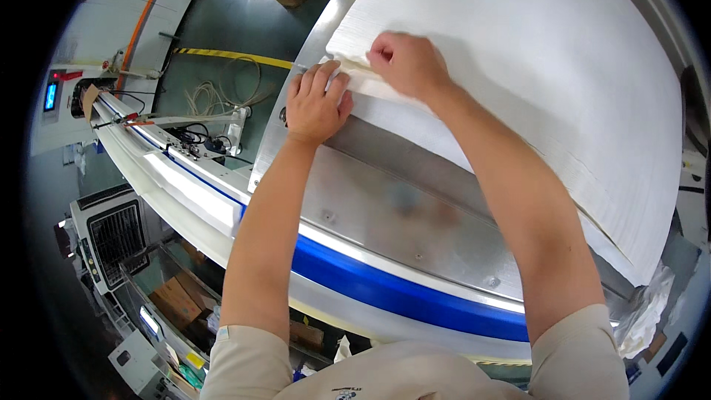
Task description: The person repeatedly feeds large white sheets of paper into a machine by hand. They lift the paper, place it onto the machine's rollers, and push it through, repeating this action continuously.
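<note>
Beige shirt (400, 376) | shiny metal tabletop (392, 204) | right fingers (378, 57) curled at layered sheets (548, 59)

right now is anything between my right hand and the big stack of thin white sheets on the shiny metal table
Nothing visible: your bare right hand is at the left corner of the large stack of thin white sheets. Your bare left hand is beside it, not between.

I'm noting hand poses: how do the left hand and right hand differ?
The left hand is flatter, fingers reaching forward; the right hand is curled like a loose fist. The left hand is at the corner of the white sheets; the right hand is farther right. Both are bare.
</note>
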A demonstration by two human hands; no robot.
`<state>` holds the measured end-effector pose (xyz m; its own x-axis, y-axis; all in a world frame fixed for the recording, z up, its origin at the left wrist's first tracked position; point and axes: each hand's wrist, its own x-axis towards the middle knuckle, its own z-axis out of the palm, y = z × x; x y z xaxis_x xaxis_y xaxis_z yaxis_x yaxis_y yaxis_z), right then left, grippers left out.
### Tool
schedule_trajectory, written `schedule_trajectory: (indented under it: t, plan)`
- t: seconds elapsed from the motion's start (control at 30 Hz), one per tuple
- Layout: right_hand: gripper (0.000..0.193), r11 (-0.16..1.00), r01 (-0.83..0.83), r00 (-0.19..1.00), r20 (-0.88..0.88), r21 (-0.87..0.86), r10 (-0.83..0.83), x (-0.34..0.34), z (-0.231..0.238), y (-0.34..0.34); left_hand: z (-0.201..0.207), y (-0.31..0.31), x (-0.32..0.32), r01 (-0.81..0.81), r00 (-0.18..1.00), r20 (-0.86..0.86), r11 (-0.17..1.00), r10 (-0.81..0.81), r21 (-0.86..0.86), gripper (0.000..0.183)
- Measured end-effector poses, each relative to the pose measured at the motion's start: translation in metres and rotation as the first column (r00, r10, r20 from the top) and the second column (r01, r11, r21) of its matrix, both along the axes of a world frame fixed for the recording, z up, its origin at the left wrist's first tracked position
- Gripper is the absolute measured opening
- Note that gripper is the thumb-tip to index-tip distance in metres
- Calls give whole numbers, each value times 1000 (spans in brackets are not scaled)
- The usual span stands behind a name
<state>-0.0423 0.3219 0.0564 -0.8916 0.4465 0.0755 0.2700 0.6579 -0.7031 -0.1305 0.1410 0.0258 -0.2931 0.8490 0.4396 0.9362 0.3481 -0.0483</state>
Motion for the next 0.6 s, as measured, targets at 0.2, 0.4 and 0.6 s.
schedule_trajectory:
  t: [0.2,0.4,0.6]
  plan:
    - [31,930,199,944,193,308,-266,155,-5,-16,24,-14,-25,141,989,84,941,-121,-309,35]
    - [50,698,349,719,299,626,-627,398,-15,76,62,38,3,-65,994,7,635,110,-770,57]
    - [61,540,470,424,358,699,-832,633,-10,163,20,68,-20,-180,981,-195,508,25,-842,20]
